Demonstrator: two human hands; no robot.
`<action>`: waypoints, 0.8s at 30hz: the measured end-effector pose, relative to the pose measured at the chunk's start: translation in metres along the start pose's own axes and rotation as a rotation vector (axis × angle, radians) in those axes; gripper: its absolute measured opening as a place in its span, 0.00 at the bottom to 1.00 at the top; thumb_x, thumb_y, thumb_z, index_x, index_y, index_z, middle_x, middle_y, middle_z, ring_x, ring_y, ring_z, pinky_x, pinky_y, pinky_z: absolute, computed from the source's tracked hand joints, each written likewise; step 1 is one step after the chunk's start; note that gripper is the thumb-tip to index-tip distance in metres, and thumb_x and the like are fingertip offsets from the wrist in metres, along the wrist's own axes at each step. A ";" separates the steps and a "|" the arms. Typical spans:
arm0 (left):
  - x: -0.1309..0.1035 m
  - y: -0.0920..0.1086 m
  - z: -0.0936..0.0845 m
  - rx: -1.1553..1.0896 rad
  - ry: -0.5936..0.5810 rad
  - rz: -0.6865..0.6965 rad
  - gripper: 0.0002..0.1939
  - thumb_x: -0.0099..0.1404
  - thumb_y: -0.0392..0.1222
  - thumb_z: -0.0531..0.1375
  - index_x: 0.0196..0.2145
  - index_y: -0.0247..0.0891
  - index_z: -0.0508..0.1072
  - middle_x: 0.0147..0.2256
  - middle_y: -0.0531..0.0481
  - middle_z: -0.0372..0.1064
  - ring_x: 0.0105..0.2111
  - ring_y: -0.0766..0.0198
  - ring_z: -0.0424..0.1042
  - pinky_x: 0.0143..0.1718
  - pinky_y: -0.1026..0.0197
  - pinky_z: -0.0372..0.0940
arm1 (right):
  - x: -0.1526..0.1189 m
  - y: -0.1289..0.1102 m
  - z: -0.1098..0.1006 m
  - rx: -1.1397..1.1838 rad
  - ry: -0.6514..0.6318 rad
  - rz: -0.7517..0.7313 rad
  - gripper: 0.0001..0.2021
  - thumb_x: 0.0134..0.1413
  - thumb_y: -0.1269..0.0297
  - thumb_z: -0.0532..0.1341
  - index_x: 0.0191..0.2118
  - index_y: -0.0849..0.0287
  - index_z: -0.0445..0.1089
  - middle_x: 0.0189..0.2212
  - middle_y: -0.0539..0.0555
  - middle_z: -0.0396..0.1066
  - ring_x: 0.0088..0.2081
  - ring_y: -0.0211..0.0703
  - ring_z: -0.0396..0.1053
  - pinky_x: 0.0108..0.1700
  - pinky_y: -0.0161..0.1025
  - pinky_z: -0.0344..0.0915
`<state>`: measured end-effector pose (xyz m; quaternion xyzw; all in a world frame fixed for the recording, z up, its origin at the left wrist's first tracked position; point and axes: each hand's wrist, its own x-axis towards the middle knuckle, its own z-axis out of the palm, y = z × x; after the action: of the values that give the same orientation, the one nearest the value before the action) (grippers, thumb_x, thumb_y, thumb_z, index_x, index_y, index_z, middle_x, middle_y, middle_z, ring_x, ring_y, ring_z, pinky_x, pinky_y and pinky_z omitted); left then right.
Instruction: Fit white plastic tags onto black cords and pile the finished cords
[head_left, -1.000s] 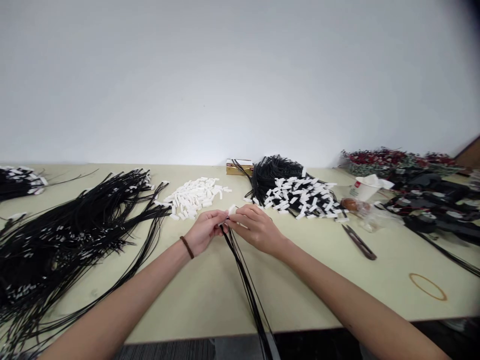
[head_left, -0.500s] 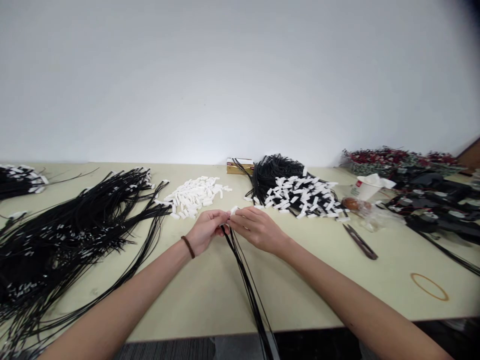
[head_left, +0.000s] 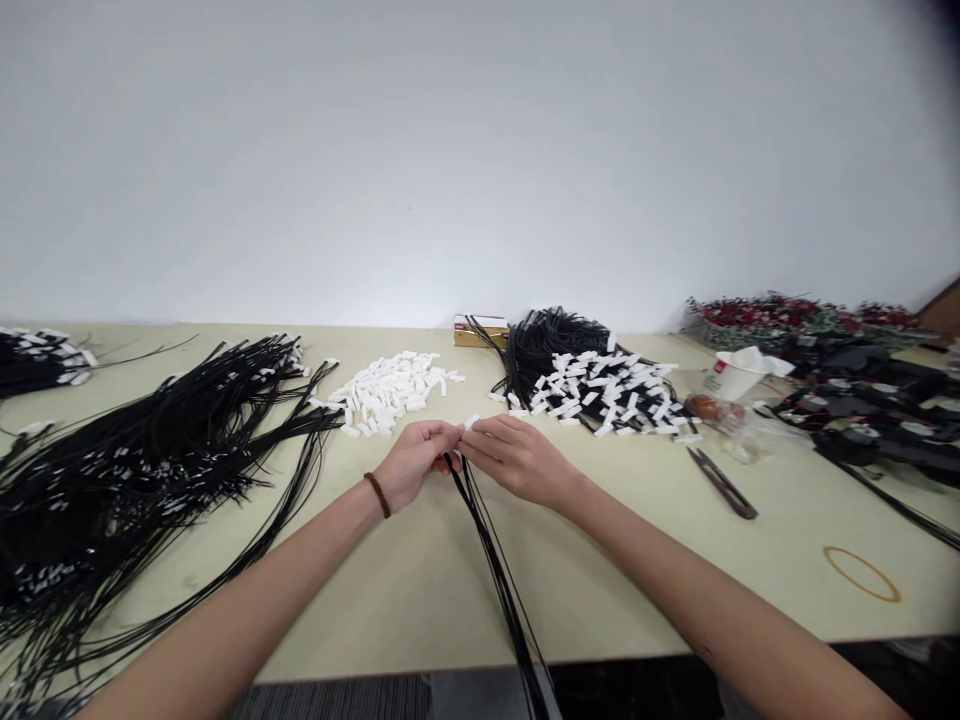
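Black cables (head_left: 495,565) hang from between my two hands and run down over the table's front edge. My left hand (head_left: 417,462), with a brown band at the wrist, is closed on their upper ends. Pinched in my right hand (head_left: 517,460) is a small white connector (head_left: 471,422), its tip showing above the fingertips. The fingertips of both hands meet, and the cable ends between them are hidden. Beyond my left hand lies a pile of loose white connectors (head_left: 386,392). Behind my right hand is a heap of black cables with white connectors (head_left: 600,390).
Black cable bundles (head_left: 150,460) cover the table's left side. A gold box (head_left: 481,332) stands by the wall. To the right are snips (head_left: 721,483), a rubber band (head_left: 861,574), a paper cup (head_left: 731,377), a plastic bag (head_left: 746,437) and dark cabled parts (head_left: 877,400).
Both hands stay nearly in place, fingertips still together. The white connector tip between them has shifted very slightly to the right.
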<state>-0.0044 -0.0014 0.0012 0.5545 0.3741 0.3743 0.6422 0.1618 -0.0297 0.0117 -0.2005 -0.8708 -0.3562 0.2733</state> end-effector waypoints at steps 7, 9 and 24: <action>0.000 -0.001 0.000 0.017 -0.014 -0.004 0.15 0.49 0.50 0.62 0.22 0.33 0.68 0.16 0.54 0.64 0.17 0.70 0.62 0.18 0.67 0.50 | -0.003 0.002 0.002 0.018 -0.046 -0.015 0.09 0.58 0.75 0.49 0.37 0.63 0.67 0.31 0.55 0.70 0.36 0.39 0.64 0.35 0.38 0.64; -0.001 0.000 0.000 0.015 -0.025 0.002 0.15 0.49 0.50 0.62 0.21 0.33 0.68 0.16 0.53 0.64 0.17 0.71 0.61 0.18 0.67 0.49 | -0.004 0.002 0.003 0.024 -0.020 -0.013 0.08 0.57 0.75 0.51 0.37 0.64 0.66 0.32 0.55 0.70 0.37 0.40 0.64 0.36 0.38 0.64; 0.004 0.001 -0.006 -0.112 0.065 -0.036 0.11 0.52 0.46 0.61 0.24 0.33 0.68 0.25 0.51 0.66 0.20 0.73 0.59 0.20 0.69 0.52 | 0.008 0.015 -0.007 1.370 0.637 1.245 0.08 0.53 0.58 0.56 0.31 0.58 0.61 0.27 0.49 0.67 0.33 0.36 0.69 0.39 0.41 0.69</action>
<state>-0.0085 0.0049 0.0014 0.4984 0.3831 0.4012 0.6662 0.1660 -0.0239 0.0286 -0.3166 -0.5130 0.3969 0.6921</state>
